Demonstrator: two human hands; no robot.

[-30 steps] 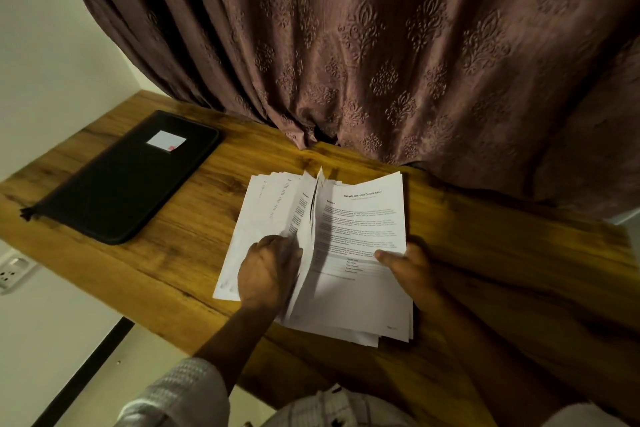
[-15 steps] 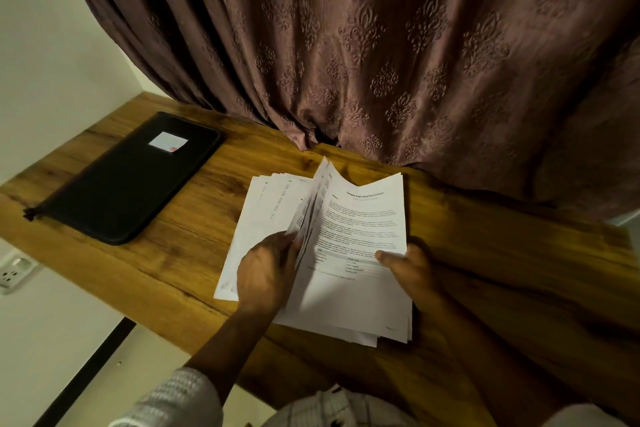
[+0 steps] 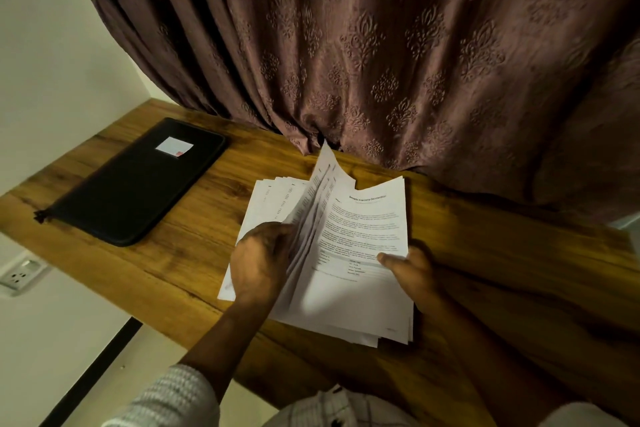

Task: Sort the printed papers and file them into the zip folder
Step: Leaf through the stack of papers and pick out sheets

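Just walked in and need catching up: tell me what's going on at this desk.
A person is leafing through a stack of printed papers on the wooden desk. The left hand lifts several sheets off the stack's left side, while the right hand pinches the right edge, thumb on the top page. The black zip folder lies closed to the left, with no hand on it.

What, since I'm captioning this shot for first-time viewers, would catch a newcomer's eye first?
The printed papers mid-desk draw the eye: the left hand lifts a fan of sheets on edge while the right hand holds the stack's right edge, thumb on the top page. A closed black zip folder lies to their left on the wooden desk, and a brown embossed curtain fills the background.
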